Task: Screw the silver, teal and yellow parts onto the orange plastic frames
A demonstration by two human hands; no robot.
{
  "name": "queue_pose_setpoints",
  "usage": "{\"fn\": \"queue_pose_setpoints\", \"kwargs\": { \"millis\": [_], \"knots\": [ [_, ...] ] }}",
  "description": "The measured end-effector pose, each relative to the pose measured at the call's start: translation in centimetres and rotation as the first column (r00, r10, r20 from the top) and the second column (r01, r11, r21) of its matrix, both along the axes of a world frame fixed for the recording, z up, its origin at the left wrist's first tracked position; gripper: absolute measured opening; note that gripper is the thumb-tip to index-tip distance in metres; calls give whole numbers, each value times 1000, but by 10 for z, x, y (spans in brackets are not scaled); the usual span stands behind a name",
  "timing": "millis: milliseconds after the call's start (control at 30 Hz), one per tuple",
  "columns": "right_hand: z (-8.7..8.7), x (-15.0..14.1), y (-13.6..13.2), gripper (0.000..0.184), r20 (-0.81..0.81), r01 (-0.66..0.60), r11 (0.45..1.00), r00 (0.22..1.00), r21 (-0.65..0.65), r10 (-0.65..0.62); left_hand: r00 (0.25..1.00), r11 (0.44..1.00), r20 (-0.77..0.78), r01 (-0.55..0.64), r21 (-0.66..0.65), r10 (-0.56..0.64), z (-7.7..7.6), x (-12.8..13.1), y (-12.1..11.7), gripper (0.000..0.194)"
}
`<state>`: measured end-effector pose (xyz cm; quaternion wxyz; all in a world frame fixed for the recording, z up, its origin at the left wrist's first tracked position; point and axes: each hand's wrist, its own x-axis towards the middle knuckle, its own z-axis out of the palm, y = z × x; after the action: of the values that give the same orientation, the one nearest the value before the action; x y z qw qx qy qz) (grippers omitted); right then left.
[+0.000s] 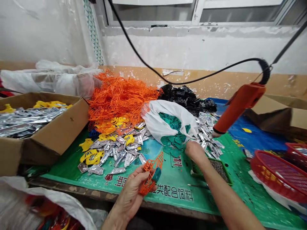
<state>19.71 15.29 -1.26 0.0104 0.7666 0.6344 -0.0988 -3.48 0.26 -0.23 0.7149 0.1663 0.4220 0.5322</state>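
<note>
My left hand (130, 195) grips an orange plastic lattice piece (151, 172) with a small teal part fitted on it, held low above the table's front edge. My right hand (195, 150) reaches forward into the loose teal plastic pieces (174, 140) spilling from a white bag (158, 123); its fingers are curled down among them and mostly hidden. An orange electric screwdriver (236, 108) hangs on a black cable just right of that hand. A small green tray (218, 167) lies under my right forearm.
A heap of orange lattice parts (117, 95) and black parts (184, 95) sit at the back. Silver and yellow pieces (112, 150) lie scattered at the centre-left. A cardboard box (48, 127) stands at the left, red baskets (275, 175) at the right.
</note>
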Motion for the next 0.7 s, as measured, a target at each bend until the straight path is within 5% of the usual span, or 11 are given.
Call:
{"fn": "queue_pose_setpoints", "kwargs": {
  "millis": [200,267,367,500,600,700],
  "knots": [
    [11,-11,-15,30,-467,73,990,884,124,-6,999,999,-20,-37,-32,36,-5,-1,2,29],
    [19,-18,-29,27,-657,34,992,752,119,53,997,998,-51,-53,-28,51,-6,0,3,28],
    [28,-31,-55,33,-896,-84,996,439,37,70,993,998,-107,-58,14,59,-6,3,5,25],
    [33,-51,-85,42,-996,-193,979,76,-57,-43,974,994,-223,-16,104,39,-7,5,6,24],
    [31,-64,-97,38,-992,-233,967,-45,-105,-118,950,987,-313,47,152,3,-8,6,6,26],
    [28,-72,-103,30,-985,-258,958,-84,-123,-149,927,974,-373,108,198,-27,-8,6,5,30]
  ]
}}
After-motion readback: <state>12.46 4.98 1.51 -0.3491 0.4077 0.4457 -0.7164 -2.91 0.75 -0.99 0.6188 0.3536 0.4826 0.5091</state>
